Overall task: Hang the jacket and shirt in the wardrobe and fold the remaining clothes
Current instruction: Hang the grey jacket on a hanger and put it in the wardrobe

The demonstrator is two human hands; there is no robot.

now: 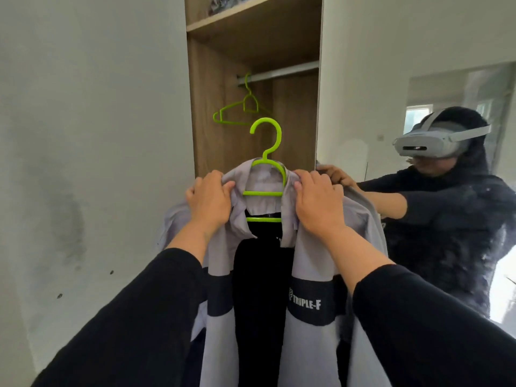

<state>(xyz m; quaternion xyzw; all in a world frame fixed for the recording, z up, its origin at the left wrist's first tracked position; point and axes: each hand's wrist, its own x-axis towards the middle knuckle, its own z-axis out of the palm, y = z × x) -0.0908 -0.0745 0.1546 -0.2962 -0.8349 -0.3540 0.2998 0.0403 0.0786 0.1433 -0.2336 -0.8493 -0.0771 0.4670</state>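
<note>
A pale lilac jacket (312,263) with a dark band and "TRIPLE-F" lettering hangs on a lime green hanger (266,160), held up in front of the open wardrobe (212,88). My left hand (210,199) grips the jacket's left shoulder by the collar. My right hand (318,202) grips the right shoulder. The hanger's hook points up, below the metal rail (282,72) and apart from it. The jacket front is open, showing black inside.
A second green hanger (240,107) hangs empty at the rail's left end. A shelf (251,15) sits above the rail. A mirror (458,191) on the right reflects a person wearing a headset. A white wall (83,163) stands on the left.
</note>
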